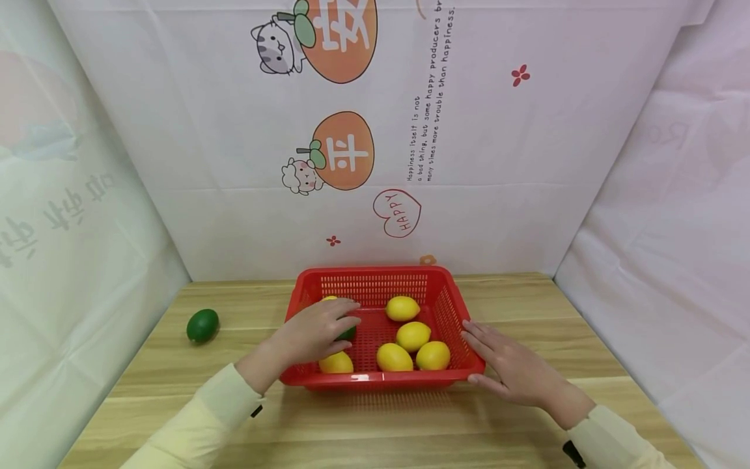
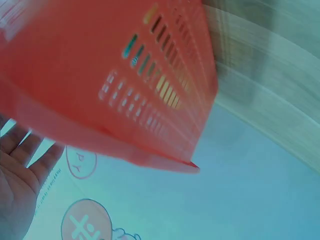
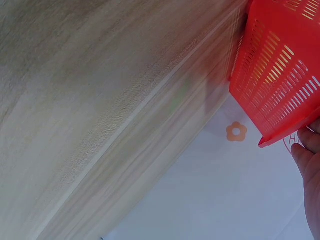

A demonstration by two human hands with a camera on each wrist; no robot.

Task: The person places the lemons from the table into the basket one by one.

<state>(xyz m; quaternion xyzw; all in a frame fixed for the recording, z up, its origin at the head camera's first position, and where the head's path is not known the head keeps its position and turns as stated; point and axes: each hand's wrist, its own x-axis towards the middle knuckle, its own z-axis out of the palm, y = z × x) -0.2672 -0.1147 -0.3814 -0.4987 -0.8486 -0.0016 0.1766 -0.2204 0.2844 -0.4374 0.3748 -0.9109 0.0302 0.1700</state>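
Observation:
A red plastic basket [image 1: 375,379] with slotted walls sits on the wooden table. My left hand [image 1: 316,329] reaches over its left side, fingers spread and loosely extended. Beneath that hand a dark green lime [image 1: 348,333] shows in part inside the basket, the rest hidden by the fingers. Yellow lemons [image 1: 413,337] lie in the right half, and another lemon [image 1: 336,363] is at the front left; one more is mostly covered behind the hand. At the right rim, my right hand [image 1: 512,366] rests its nearly straight fingers along the edge, thumb by the front corner.
A second green lime [image 1: 202,326] lies on the table [image 1: 234,371], left of the basket. A white printed sheet [image 1: 469,215] rises behind the table, and similar white sheets hang on both sides.

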